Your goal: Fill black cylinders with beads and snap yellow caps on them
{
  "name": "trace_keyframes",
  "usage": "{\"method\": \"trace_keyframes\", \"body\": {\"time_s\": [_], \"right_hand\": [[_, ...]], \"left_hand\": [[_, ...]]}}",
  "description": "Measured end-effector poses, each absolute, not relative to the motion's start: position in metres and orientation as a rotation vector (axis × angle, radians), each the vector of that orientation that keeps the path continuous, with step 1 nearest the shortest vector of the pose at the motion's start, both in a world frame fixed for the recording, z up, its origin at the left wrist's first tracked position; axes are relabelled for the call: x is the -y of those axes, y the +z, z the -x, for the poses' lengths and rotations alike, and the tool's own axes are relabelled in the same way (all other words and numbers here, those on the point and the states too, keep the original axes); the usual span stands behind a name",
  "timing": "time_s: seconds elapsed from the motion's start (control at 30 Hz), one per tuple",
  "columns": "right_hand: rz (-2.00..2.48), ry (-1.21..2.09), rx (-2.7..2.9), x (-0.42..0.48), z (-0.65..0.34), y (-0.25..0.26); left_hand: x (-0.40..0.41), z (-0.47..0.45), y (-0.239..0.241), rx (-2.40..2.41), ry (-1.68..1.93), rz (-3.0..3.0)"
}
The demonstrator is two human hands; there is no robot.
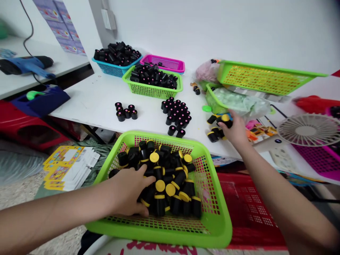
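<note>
My left hand reaches into a green basket, its fingers spread over a heap of black canisters with yellow caps. Some of its fingertips dip among the canisters, and I see none lifted by it. Over the white table to the right, my right hand grips one black canister with a yellow cap between thumb and fingers. Just below and left of it lie several more yellow-capped canisters on the tabletop.
Pink-dotted black canisters stand in a large group and a small cluster. Behind them are a green basket, a blue basket and a pink basket. A fan lies at right; a heat gun at left.
</note>
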State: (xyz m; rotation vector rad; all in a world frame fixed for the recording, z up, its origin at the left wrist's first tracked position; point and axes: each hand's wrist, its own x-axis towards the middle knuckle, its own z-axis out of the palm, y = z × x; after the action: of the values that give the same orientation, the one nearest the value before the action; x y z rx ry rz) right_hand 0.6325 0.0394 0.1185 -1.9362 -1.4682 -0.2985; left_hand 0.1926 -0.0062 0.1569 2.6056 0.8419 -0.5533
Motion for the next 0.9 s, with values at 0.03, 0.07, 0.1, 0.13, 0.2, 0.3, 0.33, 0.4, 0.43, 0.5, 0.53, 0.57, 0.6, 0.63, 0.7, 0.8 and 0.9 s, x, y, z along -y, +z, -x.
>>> {"method": "trace_keyframes", "body": {"time_s": [0.03, 0.07, 0.1, 0.13, 0.2, 0.3, 0.33, 0.4, 0.43, 0.5, 0.53, 0.57, 0.6, 0.63, 0.7, 0.8, 0.9], "right_hand": [[1.945, -0.335, 1.473, -0.041, -0.630, 0.122], [1.940, -0.378, 1.467, -0.040, -0.625, 0.126], [1.913, -0.416, 1.452, -0.038, -0.617, 0.131], [1.865, -0.433, 1.435, -0.033, -0.607, 0.136], [1.730, -0.406, 1.419, -0.019, -0.579, 0.148], [1.559, -0.251, 1.447, 0.012, -0.528, 0.165], [1.514, -0.170, 1.482, 0.024, -0.511, 0.170], [1.448, 0.022, 1.567, 0.045, -0.480, 0.178], [1.439, 0.161, 1.605, 0.054, -0.466, 0.181], [1.446, 0.537, 1.648, 0.070, -0.442, 0.184], [1.436, 0.772, 1.637, 0.076, -0.431, 0.185], [1.404, 1.021, 1.603, 0.081, -0.422, 0.184], [1.347, 1.263, 1.549, 0.085, -0.413, 0.183], [1.276, 1.472, 1.483, 0.088, -0.405, 0.182], [1.158, 1.710, 1.359, 0.091, -0.393, 0.177], [1.160, 1.658, 1.274, 0.093, -0.383, 0.168], [1.163, 1.624, 1.147, 0.095, -0.378, 0.159]], "left_hand": [[0.006, -0.195, 0.158, -0.830, -0.588, -2.602], [0.005, -0.197, 0.158, -0.823, -0.612, -2.594], [0.004, -0.199, 0.158, -0.822, -0.617, -2.584], [0.004, -0.200, 0.157, -0.824, -0.603, -2.577], [0.002, -0.198, 0.151, -0.842, -0.535, -2.569], [-0.001, -0.191, 0.140, -0.863, -0.373, -2.568], [-0.002, -0.188, 0.138, -0.858, -0.303, -2.558], [-0.002, -0.184, 0.139, -0.832, -0.133, -2.514], [-0.002, -0.182, 0.142, -0.814, -0.052, -2.482], [0.002, -0.182, 0.153, -0.775, 0.091, -2.420], [0.004, -0.183, 0.160, -0.759, 0.151, -2.395], [0.008, -0.185, 0.166, -0.733, 0.199, -2.372], [0.011, -0.188, 0.172, -0.697, 0.238, -2.350], [0.015, -0.190, 0.177, -0.651, 0.266, -2.328], [0.020, -0.196, 0.183, -0.547, 0.273, -2.282], [0.025, -0.201, 0.186, -0.465, 0.276, -2.249], [0.028, -0.201, 0.183, -0.467, 0.349, -2.254]]}}
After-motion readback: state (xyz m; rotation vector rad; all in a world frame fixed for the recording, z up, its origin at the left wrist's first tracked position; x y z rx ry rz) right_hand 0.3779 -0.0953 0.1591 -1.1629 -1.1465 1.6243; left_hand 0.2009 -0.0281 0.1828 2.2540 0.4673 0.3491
